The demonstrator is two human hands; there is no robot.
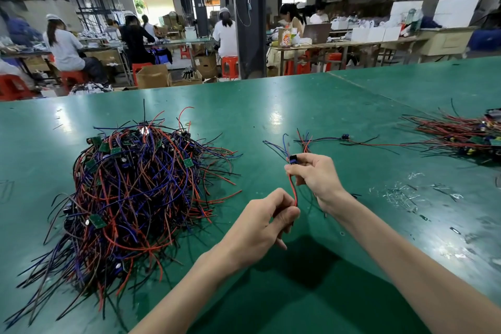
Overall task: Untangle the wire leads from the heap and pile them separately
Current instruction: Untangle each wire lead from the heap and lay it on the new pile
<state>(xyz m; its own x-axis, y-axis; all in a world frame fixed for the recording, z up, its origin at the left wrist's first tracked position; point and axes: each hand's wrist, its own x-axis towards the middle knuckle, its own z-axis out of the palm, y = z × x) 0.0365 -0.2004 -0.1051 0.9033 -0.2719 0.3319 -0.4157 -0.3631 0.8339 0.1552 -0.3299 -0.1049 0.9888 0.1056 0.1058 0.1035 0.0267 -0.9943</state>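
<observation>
Pinching one thin red wire lead just above the smooth green table, with its small black-and-blue plug in the right grip and its bendy tail in the left grip. Reaching forward with both bare arms. On the left, a big tangled heap of red, blue and black wires. Far right, a flatter pile.

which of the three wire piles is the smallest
The few loose leads just beyond the right hand, mid-table. The tangled heap at left is a tall mound, and the pile at far right is wider and denser.
</observation>
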